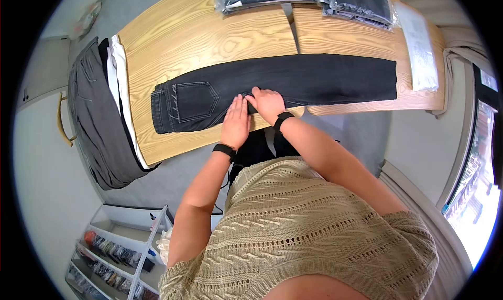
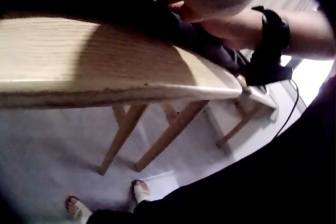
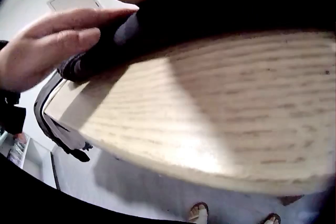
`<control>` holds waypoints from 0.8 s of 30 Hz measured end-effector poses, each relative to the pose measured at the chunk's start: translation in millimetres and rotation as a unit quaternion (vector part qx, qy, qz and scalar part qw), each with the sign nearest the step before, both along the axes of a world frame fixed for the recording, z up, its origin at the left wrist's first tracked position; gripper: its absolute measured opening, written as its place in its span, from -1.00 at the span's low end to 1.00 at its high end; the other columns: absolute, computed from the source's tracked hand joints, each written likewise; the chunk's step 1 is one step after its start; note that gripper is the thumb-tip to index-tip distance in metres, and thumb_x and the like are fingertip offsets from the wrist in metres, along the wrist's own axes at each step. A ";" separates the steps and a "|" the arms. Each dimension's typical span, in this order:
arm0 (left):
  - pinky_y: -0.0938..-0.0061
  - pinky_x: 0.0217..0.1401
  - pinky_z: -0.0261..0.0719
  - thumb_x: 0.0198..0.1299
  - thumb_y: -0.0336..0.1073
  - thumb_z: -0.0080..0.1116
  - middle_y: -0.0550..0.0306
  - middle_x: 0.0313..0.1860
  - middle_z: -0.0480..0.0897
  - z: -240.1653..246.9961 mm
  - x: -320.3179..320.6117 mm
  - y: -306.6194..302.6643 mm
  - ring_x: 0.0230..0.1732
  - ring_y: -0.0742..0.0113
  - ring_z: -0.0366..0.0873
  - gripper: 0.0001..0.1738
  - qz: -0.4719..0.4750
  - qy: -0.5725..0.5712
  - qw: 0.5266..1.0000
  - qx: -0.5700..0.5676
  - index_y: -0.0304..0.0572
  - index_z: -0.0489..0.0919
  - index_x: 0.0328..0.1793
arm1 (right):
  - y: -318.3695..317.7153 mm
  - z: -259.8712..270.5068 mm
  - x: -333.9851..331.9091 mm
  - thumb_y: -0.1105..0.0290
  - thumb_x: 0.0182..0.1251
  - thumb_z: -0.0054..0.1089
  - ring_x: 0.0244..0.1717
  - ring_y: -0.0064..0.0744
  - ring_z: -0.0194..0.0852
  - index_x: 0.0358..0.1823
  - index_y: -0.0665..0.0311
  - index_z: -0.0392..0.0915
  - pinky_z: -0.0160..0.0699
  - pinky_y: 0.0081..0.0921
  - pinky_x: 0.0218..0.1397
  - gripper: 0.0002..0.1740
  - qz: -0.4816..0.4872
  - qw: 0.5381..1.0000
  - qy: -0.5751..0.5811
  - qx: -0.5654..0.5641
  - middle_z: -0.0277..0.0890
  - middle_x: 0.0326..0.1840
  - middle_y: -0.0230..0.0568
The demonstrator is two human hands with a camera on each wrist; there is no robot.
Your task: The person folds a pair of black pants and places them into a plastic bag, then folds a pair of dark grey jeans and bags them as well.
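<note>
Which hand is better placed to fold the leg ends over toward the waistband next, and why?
Probably the right hand: it lies closer to the leg ends of the black jeans, while the left hand is nearer the waistband. Both are at the jeans' near edge.

No readable text or label shows on anything.
</note>
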State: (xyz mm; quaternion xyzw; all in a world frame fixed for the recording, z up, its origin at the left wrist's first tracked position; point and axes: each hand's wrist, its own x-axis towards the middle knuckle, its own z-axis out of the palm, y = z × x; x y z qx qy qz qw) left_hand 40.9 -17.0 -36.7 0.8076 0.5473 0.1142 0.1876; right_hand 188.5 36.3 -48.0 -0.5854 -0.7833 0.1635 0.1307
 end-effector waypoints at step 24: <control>0.19 0.52 0.06 0.18 -0.32 0.12 -0.19 0.54 -0.03 2.3 12.7 0.5 0.54 -0.02 -0.04 -0.19 -0.003 0.172 0.982 -0.073 -0.34 0.01 0.50 | -3.8 12.8 449.6 0.12 0.23 0.31 -0.56 -0.39 0.38 -0.29 0.29 0.45 0.46 -0.50 -0.45 -0.63 -0.556 0.452 0.650 -0.252 0.44 -0.49 -0.28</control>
